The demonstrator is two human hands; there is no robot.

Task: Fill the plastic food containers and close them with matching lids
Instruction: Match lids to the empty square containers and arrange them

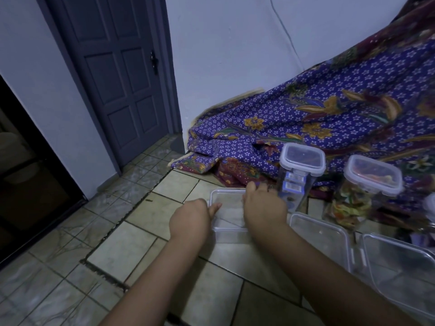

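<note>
One head-worn view — facing forward and down, near the floor (131,250).

My right hand (263,205) hid the right wall of the clear container (227,209). The frame's right edge cut off the big empty container (397,274). I couldn't make out what the tall jar (296,182) held.

No text you can read anywhere, blue-and-white labels (292,186) inside the tall lidded container (303,161) just beyond your right hand (263,205), too blurred to make out

left hand (190,217) grips clear container (229,214) left rim | right hand (263,205) grips right rim | tiled floor (141,250)
</note>
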